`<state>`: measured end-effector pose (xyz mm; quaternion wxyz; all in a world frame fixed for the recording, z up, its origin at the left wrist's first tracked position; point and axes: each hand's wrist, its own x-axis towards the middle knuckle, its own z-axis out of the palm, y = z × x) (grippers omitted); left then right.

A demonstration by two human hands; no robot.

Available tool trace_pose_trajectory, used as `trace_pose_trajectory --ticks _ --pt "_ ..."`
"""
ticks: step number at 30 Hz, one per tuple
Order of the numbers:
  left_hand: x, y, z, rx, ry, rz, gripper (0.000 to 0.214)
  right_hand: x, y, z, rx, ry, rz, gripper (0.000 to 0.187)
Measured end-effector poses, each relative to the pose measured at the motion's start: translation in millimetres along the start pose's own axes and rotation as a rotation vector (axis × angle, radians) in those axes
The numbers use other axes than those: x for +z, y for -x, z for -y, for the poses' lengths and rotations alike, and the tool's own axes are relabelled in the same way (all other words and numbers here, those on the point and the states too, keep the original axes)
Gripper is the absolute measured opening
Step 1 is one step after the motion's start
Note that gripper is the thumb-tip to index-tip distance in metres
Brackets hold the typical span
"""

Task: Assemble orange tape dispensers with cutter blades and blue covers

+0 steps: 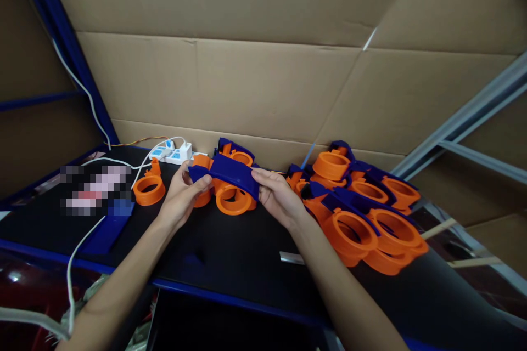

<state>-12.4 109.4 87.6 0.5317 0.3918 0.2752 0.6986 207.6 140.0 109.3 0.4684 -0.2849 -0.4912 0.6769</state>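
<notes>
Both hands grip a tape dispenser with a dark blue cover plate (233,170) and an orange ring, held above the black tabletop (230,252). At its left end is my left hand (183,192), the thumb on top of the plate. My right hand (278,192) pinches the right end between thumb and fingers. Behind it stand more orange and blue parts, partly hidden by the plate. A single orange ring piece (149,189) stands to the left of my left hand. By my right forearm lies a short silver strip (291,258).
Several orange and blue tape dispensers (354,230) are piled on the right. A white power strip (175,153) with plugs and cables lies at the back. A flat blue piece (105,233) lies front left. Cardboard walls (247,88) and a blue post (84,88) enclose the table.
</notes>
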Motion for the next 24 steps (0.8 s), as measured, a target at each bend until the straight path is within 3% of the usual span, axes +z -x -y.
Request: trace_pose_trajectory --ticks 11,16,18,20,22,24 --pt "3.7 4.8 -3.9 0.039 -0.044 0.021 0.050 -3.7 -3.2 -5.8 0.029 -0.001 0.016 0.013" --pt "5.2 8.0 -5.4 0.168 -0.133 0.013 0.045 -3.5 -4.0 -8.6 0.042 0.080 0.013 0.023" --pt "3.6 8.3 -5.1 0.233 -0.184 0.014 0.048 0.7 -2.6 -8.8 -0.087 0.249 -0.039 0.025" --pt "1.6 8.3 -4.1 0.275 -0.222 0.022 0.053 7.9 1.9 -7.2 -0.328 0.509 -0.067 0.028" --pt "-0.1 8.7 -2.6 0.301 -0.261 0.043 0.057 17.3 10.1 -3.6 -0.492 0.701 0.003 0.038" --pt "-1.4 9.6 -1.0 0.311 -0.296 0.074 0.060 27.7 21.0 1.2 -0.621 0.859 0.162 0.058"
